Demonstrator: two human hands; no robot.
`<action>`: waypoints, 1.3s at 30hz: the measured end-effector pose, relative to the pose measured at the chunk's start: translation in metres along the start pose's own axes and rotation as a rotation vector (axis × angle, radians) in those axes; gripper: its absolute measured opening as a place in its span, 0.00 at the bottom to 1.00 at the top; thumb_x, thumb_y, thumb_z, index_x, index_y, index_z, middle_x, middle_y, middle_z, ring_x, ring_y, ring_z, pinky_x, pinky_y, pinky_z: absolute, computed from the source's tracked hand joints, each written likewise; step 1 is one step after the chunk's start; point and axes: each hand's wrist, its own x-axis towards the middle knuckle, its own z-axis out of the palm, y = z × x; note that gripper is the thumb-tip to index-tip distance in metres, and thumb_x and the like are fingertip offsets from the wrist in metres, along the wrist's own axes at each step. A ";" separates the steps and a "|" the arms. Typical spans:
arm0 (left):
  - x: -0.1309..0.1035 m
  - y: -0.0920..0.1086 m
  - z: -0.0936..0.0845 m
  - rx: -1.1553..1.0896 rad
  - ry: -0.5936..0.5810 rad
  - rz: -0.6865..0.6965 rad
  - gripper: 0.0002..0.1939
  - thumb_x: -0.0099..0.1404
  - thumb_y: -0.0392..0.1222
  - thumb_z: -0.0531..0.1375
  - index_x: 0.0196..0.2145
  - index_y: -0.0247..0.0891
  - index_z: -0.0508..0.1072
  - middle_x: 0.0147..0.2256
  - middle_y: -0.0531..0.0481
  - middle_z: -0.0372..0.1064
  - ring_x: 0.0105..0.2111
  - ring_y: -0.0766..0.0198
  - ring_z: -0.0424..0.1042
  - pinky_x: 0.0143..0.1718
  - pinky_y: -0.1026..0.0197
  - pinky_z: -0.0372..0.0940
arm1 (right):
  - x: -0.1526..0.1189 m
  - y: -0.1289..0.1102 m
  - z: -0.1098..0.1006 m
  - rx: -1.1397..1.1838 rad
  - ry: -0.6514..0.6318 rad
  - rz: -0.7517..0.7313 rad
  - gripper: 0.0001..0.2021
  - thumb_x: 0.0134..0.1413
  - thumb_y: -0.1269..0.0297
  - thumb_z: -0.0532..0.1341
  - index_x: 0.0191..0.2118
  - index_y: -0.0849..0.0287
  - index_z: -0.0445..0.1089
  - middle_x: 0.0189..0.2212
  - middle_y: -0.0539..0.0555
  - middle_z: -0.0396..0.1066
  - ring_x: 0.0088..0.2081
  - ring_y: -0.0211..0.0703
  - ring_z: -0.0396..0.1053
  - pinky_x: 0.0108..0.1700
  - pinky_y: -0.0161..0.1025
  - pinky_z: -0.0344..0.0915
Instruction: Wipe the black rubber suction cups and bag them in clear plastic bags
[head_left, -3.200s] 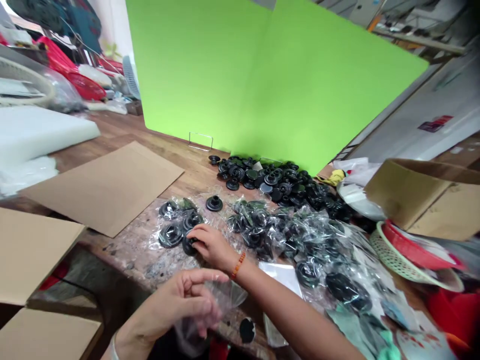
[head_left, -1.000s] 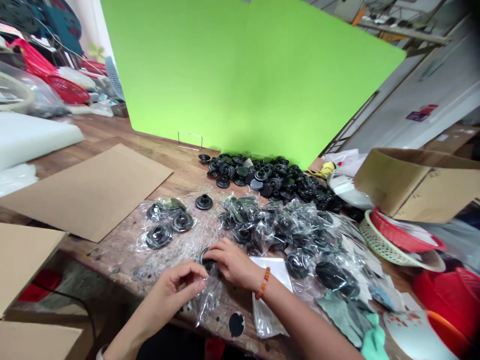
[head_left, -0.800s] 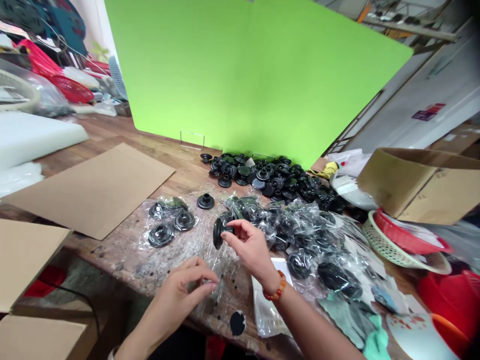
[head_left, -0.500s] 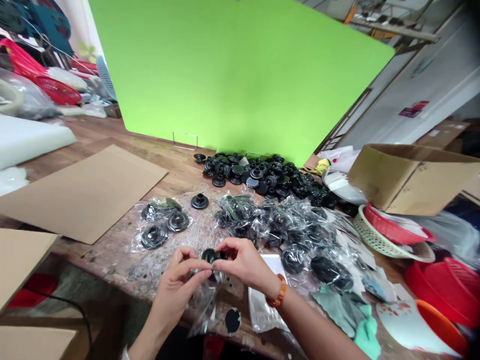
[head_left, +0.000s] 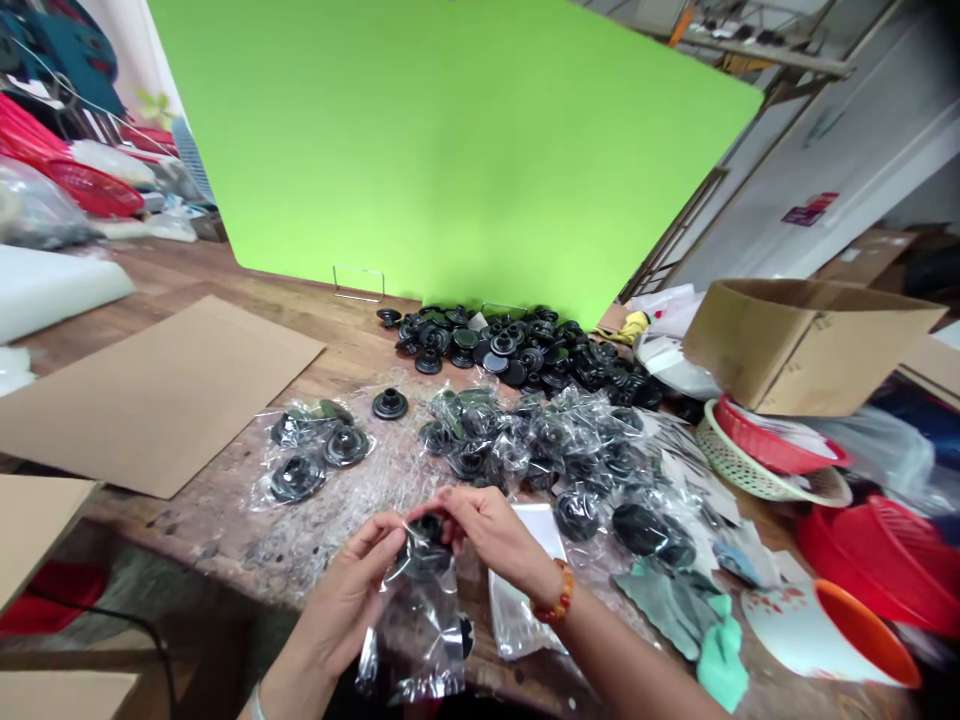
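My left hand [head_left: 352, 590] pinches the upper left edge of a clear plastic bag [head_left: 420, 645] above the table's front edge. Inside the bag's upper part sits a black round knobbed part [head_left: 426, 548]. My right hand [head_left: 491, 530], with an orange bead bracelet at the wrist, has its fingers closed at the bag's top right, against the part. Bagged black parts [head_left: 298, 478] lie to the left, and one unbagged black part [head_left: 390, 403] stands beyond my hands. More bagged parts [head_left: 547, 435] are heaped at the right.
Loose black parts [head_left: 502, 345] are piled before a green board [head_left: 450, 150]. Flat cardboard [head_left: 165, 390] lies at the left. White plastic bags [head_left: 517, 610] and a teal cloth [head_left: 675, 610] are near my right arm. An open carton [head_left: 810, 350], baskets [head_left: 750, 475] and an orange-rimmed container [head_left: 810, 640] stand right.
The black part is now inside the bag, which hangs lower and more spread out below my hands. My left hand has shifted its grip to the bag's edge. The view has moved slightly.
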 end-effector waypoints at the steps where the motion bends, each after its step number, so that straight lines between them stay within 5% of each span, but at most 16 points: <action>1: 0.001 -0.002 0.001 -0.039 0.022 0.002 0.06 0.54 0.38 0.69 0.31 0.40 0.76 0.42 0.50 0.76 0.37 0.63 0.76 0.40 0.64 0.70 | -0.003 0.000 0.001 0.037 0.003 -0.003 0.16 0.60 0.53 0.56 0.38 0.61 0.73 0.27 0.50 0.68 0.26 0.35 0.63 0.28 0.33 0.60; 5: 0.003 -0.006 0.005 -0.101 0.074 0.025 0.09 0.53 0.37 0.70 0.32 0.39 0.75 0.36 0.51 0.77 0.33 0.65 0.76 0.37 0.66 0.70 | -0.014 -0.001 0.005 -0.161 0.104 -0.111 0.09 0.45 0.65 0.70 0.33 0.59 0.71 0.33 0.50 0.68 0.34 0.38 0.65 0.36 0.34 0.61; 8: 0.002 -0.006 0.007 -0.102 0.090 0.031 0.11 0.52 0.38 0.70 0.33 0.39 0.76 0.34 0.51 0.77 0.31 0.65 0.75 0.34 0.65 0.71 | -0.019 -0.001 0.009 -0.362 0.145 -0.160 0.06 0.49 0.73 0.65 0.26 0.60 0.69 0.30 0.49 0.66 0.34 0.38 0.63 0.37 0.34 0.59; 13: -0.002 -0.003 0.011 -0.086 0.084 -0.028 0.20 0.51 0.41 0.71 0.43 0.38 0.78 0.32 0.47 0.77 0.31 0.62 0.75 0.34 0.63 0.69 | -0.019 0.004 0.012 -0.404 0.145 -0.202 0.06 0.60 0.72 0.55 0.31 0.59 0.64 0.28 0.49 0.65 0.32 0.37 0.62 0.35 0.35 0.57; 21: -0.009 -0.019 0.017 0.105 0.010 0.055 0.10 0.55 0.48 0.67 0.30 0.38 0.80 0.29 0.52 0.74 0.27 0.67 0.69 0.28 0.68 0.64 | -0.013 0.022 0.018 -0.249 0.257 -0.110 0.07 0.58 0.71 0.53 0.29 0.57 0.57 0.26 0.47 0.59 0.29 0.37 0.58 0.32 0.35 0.56; 27: -0.005 -0.016 0.015 -0.011 0.190 0.081 0.17 0.50 0.50 0.70 0.35 0.38 0.80 0.28 0.50 0.76 0.27 0.63 0.72 0.30 0.65 0.67 | -0.024 0.008 0.018 -0.117 0.069 -0.017 0.08 0.54 0.62 0.62 0.29 0.60 0.66 0.26 0.48 0.62 0.28 0.36 0.59 0.31 0.33 0.56; 30: -0.004 -0.011 0.013 -0.059 0.153 0.069 0.16 0.50 0.47 0.70 0.36 0.36 0.80 0.30 0.48 0.77 0.29 0.61 0.74 0.31 0.63 0.68 | -0.025 0.006 0.019 -0.173 0.061 -0.089 0.07 0.51 0.68 0.64 0.26 0.61 0.67 0.27 0.48 0.63 0.31 0.36 0.60 0.34 0.33 0.56; 33: -0.005 -0.009 0.012 -0.091 0.147 0.072 0.13 0.48 0.44 0.71 0.32 0.34 0.81 0.29 0.47 0.78 0.31 0.61 0.75 0.34 0.64 0.69 | -0.021 0.011 0.015 0.004 0.015 -0.055 0.08 0.53 0.66 0.64 0.26 0.61 0.68 0.26 0.47 0.62 0.29 0.34 0.59 0.34 0.33 0.56; 39: -0.009 -0.006 0.009 -0.009 0.043 0.031 0.12 0.48 0.44 0.72 0.30 0.36 0.81 0.30 0.46 0.78 0.26 0.62 0.74 0.32 0.61 0.70 | -0.016 0.024 -0.009 0.282 -0.389 0.078 0.12 0.46 0.58 0.69 0.29 0.62 0.72 0.25 0.48 0.66 0.26 0.35 0.64 0.31 0.34 0.61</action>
